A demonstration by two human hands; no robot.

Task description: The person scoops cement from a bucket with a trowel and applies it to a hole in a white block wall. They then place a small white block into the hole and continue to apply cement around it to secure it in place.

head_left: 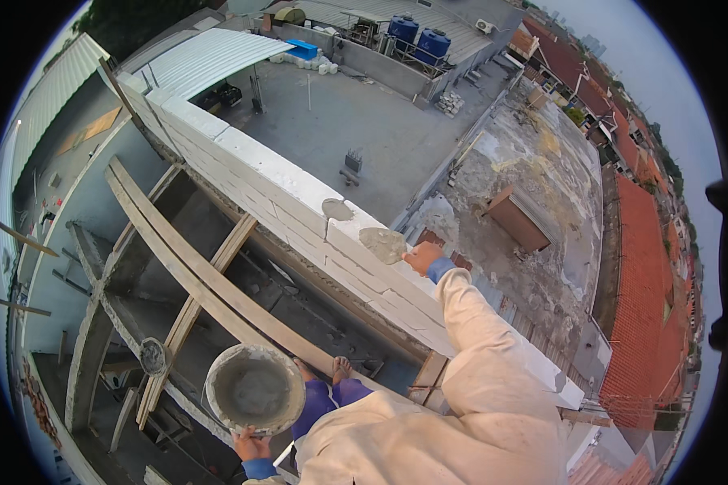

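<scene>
The right hand [422, 258] has its grip around a grey mortar-coated trowel [383, 245] at the white block wall [299, 214]; the left hand [252, 445] holds a round grey bucket [295, 398], presumably steadying it.

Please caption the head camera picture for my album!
Bucket in left hand, trowel in right hand, at a white wall.

The bucket [297, 390] and trowel [383, 245] are coated grey. The block wall [283, 206] is coloured white, the sleeve [481, 347] cream with a blue cuff [440, 269], the tiled roof [639, 299] orange-red.
</scene>
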